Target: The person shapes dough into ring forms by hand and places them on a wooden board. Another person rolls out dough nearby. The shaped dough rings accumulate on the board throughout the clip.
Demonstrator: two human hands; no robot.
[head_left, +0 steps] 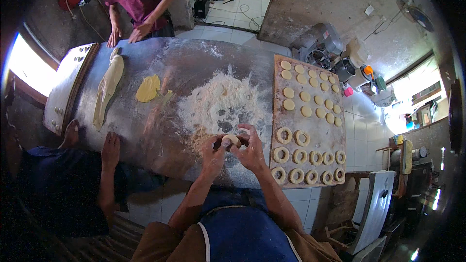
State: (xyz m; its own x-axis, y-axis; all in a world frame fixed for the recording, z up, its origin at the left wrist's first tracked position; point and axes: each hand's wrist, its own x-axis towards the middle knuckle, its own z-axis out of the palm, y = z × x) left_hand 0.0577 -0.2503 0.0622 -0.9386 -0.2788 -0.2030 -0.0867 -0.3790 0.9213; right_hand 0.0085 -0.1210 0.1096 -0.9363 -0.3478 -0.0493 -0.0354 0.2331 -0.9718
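Observation:
Both of my hands meet over the near part of the table, holding a small pale piece of dough [233, 139] between them. My left hand [212, 156] is closed on its left side, with the thumb and fingertips against it. My right hand [250, 153] grips the opposite side, its fingers curved around the edge. The dough looks like a round or ring; the fingers cover part of it. Just beyond lies a spread of white flour [218, 98]. To the right, a floured board [310, 139] carries several dough discs [305, 111] in the far half and several dough rings [299, 157] in the near half.
Farther left on the metal table [141, 140] lie a flat yellow lump [148, 89] and a long dough strip [108, 90]. A person [145, 2] stands at the far left edge; another person's hand [110, 148] rests at the near left. A chair [376, 208] stands at the lower right.

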